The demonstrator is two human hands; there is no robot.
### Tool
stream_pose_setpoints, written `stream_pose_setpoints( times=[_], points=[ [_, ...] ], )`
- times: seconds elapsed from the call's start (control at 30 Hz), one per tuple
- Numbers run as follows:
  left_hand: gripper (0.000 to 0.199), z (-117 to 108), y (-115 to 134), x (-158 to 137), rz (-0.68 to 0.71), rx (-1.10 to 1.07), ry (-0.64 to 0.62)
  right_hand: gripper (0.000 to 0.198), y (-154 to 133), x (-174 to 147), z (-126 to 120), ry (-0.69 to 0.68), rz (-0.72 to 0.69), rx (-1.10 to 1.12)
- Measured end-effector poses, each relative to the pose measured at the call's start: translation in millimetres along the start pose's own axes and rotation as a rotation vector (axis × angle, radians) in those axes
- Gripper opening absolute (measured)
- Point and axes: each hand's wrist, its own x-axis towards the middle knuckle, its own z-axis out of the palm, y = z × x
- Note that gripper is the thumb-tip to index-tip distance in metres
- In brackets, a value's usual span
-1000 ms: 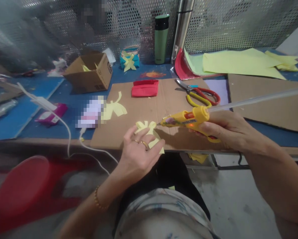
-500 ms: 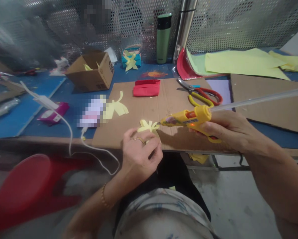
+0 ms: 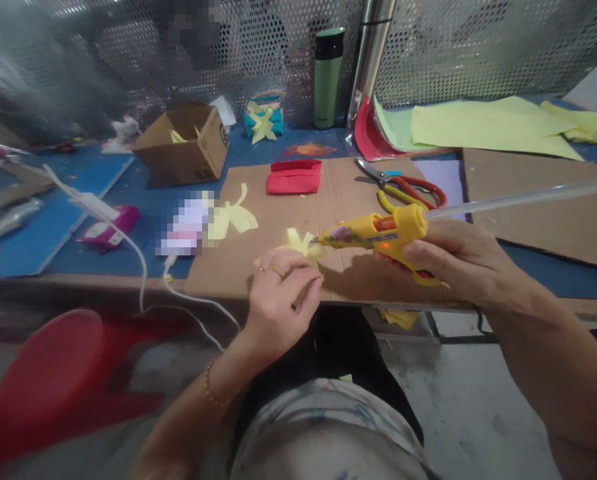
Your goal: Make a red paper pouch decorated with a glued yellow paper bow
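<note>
My right hand (image 3: 458, 263) is wrapped round the handle of a yellow hot glue gun (image 3: 403, 227), whose orange light glows and from whose back a long clear glue stick (image 3: 523, 195) sticks out. Its nozzle points left, at the strips of a yellow paper flower (image 3: 301, 241); whether it touches them I cannot tell. Closed over the near side of that flower, my left hand (image 3: 283, 297) holds it just above the cardboard sheet (image 3: 248, 267). The fingers hide the flower's lower part. Left of it lies a flat yellow paper cutout (image 3: 232, 219).
Behind lie a folded red paper piece (image 3: 294, 179) and scissors (image 3: 403, 187) with red and yellow handles. A cardboard box (image 3: 183, 157), a green bottle (image 3: 327, 83) and yellow paper sheets (image 3: 488, 123) stand or lie farther back. A white cable (image 3: 143, 267) hangs over the table edge.
The flower has turned and tilted up a little in my left hand, which has shifted slightly. The glue gun's nozzle has moved slightly up and left over the strips.
</note>
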Motion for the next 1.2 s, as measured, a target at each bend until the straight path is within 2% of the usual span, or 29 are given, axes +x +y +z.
stream_pose_setpoints(
  times=[0.2,0.4,0.67,0.9,1.2],
  points=[
    [0.011,3,-8,-4,0.013,-0.016,-0.024,0.066,-3,-5,4,0.028,0.090,-0.035],
    [0.014,6,-11,-8,0.095,0.024,-0.029,0.064,-4,-7,15,-0.035,0.157,-0.110],
    [0.016,7,-13,-9,0.091,0.008,-0.025,0.061,-17,8,18,-0.120,0.222,0.010],
    [0.016,2,-16,-11,0.083,-0.021,-0.063,0.061,-17,7,19,-0.091,0.219,0.029],
    [0.022,-4,-16,-13,0.121,-0.027,-0.050,0.061,-13,5,21,-0.090,0.198,-0.013]
  ],
)
